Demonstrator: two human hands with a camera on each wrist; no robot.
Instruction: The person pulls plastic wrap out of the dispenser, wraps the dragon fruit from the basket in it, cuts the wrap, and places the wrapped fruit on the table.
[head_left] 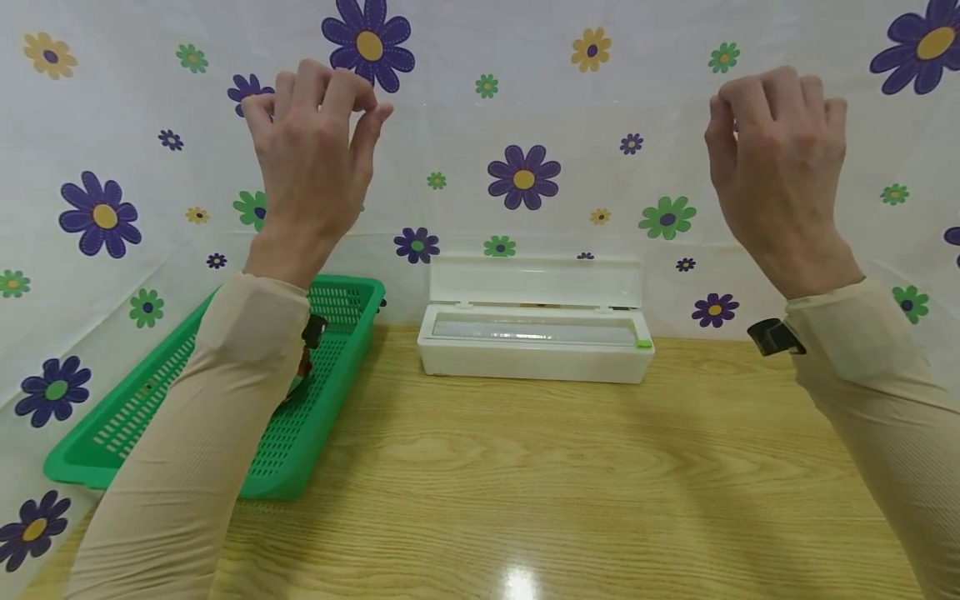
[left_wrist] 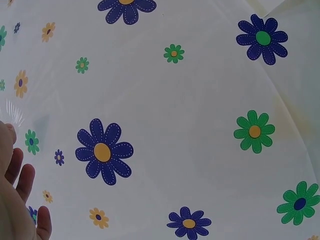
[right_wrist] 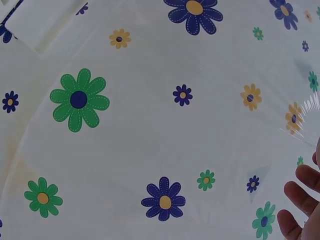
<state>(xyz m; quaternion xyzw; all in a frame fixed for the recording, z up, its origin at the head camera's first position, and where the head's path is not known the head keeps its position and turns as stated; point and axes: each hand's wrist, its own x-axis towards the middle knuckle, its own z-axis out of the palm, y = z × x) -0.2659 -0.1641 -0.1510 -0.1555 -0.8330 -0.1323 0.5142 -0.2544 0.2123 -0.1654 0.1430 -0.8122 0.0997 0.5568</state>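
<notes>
Both hands are raised in front of the flowered backdrop, wide apart. The left hand [head_left: 311, 146] and the right hand [head_left: 780, 154] each pinch, thumb against forefinger, a corner of clear cling film, barely visible between them in the head view. White creases of the cling film [right_wrist: 310, 107] fan out beside the right fingertips in the right wrist view. Similar pleats of the film [left_wrist: 13, 114] show by the left hand in the left wrist view. Below, between the hands, a white cling film box [head_left: 534, 360] stands with its lid [head_left: 536, 282] up and a film roll [head_left: 532, 331] inside.
A green plastic basket [head_left: 288, 479] stands at the left, partly behind the left sleeve; a red and dark item inside is mostly hidden. The wood-grain table [head_left: 525, 475] stretches out in front. A flowered sheet [head_left: 465, 133] covers the back and left side.
</notes>
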